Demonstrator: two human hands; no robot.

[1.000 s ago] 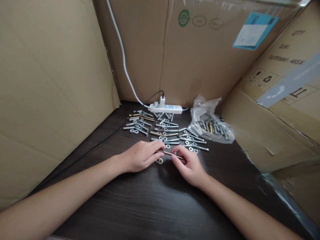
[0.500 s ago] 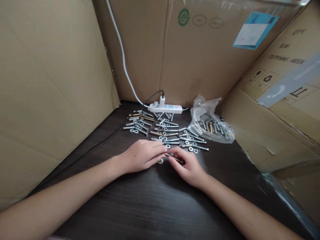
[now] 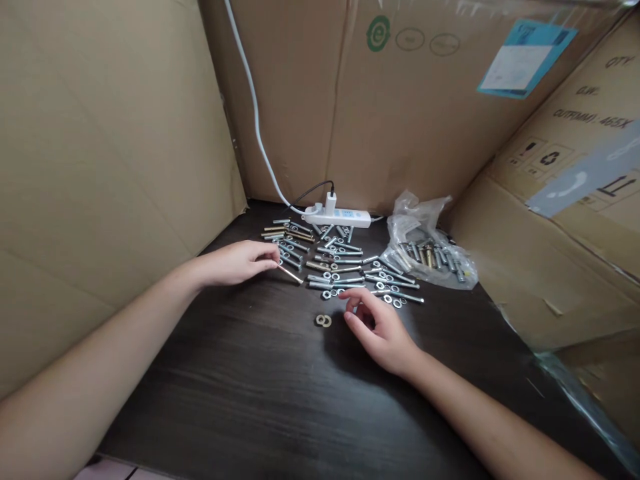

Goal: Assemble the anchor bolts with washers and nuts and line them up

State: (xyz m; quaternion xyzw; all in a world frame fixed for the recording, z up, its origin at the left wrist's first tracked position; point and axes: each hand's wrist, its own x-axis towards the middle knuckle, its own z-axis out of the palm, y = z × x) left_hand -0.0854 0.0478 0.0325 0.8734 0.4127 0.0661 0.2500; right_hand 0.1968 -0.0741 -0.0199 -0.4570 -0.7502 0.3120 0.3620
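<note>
My left hand (image 3: 239, 261) is pinched on one end of a thin brass-coloured bolt (image 3: 291, 274), holding it low over the dark table at the left edge of the spread of bolts and washers (image 3: 340, 263). My right hand (image 3: 379, 329) rests on the table with fingers loosely curled and apart, holding nothing. Two brass washers (image 3: 323, 321) lie together just left of its fingertips.
A white power strip (image 3: 340, 217) with a plugged charger and cables sits at the back. A clear plastic bag of bolts (image 3: 427, 250) lies at the right. Cardboard boxes (image 3: 400, 100) wall in the dark table (image 3: 280, 400) on the left, back and right.
My left hand has carried the bolt away to the left and back, toward the pile. My right hand let go of the bolt and opened. The two washers now lie uncovered.
</note>
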